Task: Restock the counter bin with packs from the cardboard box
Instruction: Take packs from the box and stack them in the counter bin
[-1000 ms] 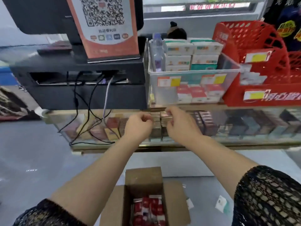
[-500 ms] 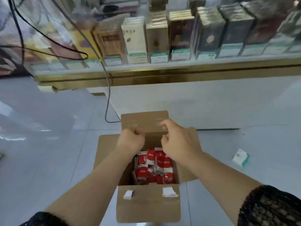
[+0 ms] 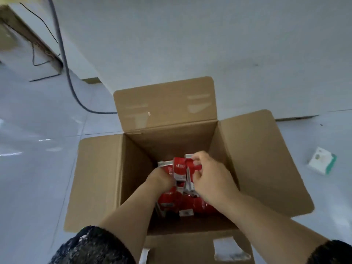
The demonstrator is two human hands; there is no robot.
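Note:
An open cardboard box point(image 3: 253, 161) stands on the floor below me with its four flaps spread out. Several red and white packs point(image 3: 179, 168) lie in its bottom. Both hands reach down inside. My left hand point(image 3: 159, 178) is sunk among the packs, its fingers hidden behind them. My right hand point(image 3: 209, 178) has its fingers curled round the upright packs at the top of the pile. The counter bin is out of view.
A small white and green pack point(image 3: 322, 162) lies on the pale tiled floor right of the box. A grey cable point(image 3: 64, 60) hangs down and runs behind the box's far flap. The white counter base point(image 3: 171, 44) rises just beyond the box.
My view has dropped from the counter to the box. Both hands went from the counter edge, past the box's top, down onto the packs inside.

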